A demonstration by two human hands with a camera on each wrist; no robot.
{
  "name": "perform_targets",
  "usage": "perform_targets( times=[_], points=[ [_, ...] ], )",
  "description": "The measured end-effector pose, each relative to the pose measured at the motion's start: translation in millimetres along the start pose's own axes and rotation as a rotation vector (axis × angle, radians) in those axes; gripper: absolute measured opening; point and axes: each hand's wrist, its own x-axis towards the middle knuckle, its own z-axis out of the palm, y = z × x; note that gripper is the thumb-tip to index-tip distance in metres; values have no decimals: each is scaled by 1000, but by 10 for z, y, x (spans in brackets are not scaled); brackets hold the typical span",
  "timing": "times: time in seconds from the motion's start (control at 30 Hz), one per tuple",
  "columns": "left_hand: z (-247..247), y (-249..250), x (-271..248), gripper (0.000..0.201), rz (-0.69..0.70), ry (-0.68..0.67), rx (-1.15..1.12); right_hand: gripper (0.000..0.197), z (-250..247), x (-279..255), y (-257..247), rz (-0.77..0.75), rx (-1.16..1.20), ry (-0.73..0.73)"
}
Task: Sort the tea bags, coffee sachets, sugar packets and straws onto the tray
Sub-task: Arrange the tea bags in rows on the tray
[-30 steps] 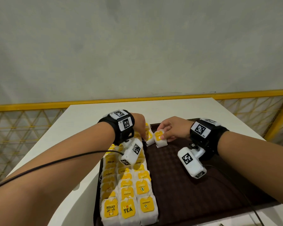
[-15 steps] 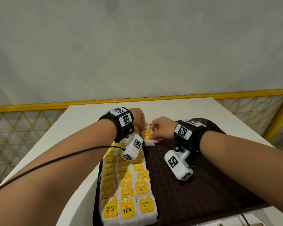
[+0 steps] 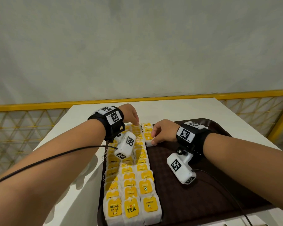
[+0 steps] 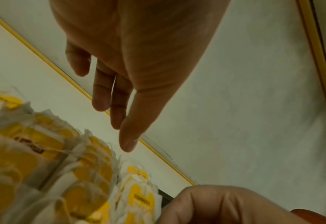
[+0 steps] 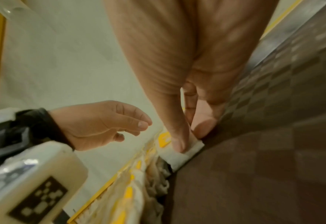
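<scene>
tray (image 3: 235, 190): near edge cut off | tea bags (image 4: 33, 174): blurred (left wrist)

place: perhaps a lab | white table (image 3: 170, 110) | yellow mesh fence (image 3: 23, 128) | bare wall (image 3: 137, 46)

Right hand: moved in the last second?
Yes. The right hand has shifted left with its tea bag, up against the tea bag rows on the tray.

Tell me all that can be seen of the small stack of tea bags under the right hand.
The small stack of tea bags is white, paper-like pouches with yellow tags, lying flat and overlapping. It sits at the far end of the dark brown tray, just right of the three long rows of tea bags. The right hand pinches its near corner between thumb and fingers. The left hand hovers beside it without touching.
</scene>
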Motion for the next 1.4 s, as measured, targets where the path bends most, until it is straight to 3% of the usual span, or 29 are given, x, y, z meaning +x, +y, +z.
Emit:
perform_targets(
  times=[0.1,0.27,0.37,0.47,0.6,0.7,0.9,1.1,1.4],
  points=[
    [25,-22,0,22,1,2,5,14,-25,9,-32,18,129,-4],
    [39,-31,22,24,-15,26,-28,11,-62,13,8,85,285,112],
    [70,23,10,33,-8,-29,-7,13,-28,0,15,112,337,64],
    [129,94,6,40,11,-91,62,19,-46,27,8,134,371,122],
    [175,191,19,38,-1,-135,182,23,-41,22,-30,187,441,81],
    [176,253,15,31,-18,-176,251,30,-19,35,-40,185,454,69],
    [197,282,4,45,-33,-168,261,27,-33,15,14,157,478,83],
    [204,338,34,37,12,-126,210,23,-27,136,30,215,462,191],
    [204,247,74,28,-4,-78,148,29,100,181,11,178,432,161]
  ],
)
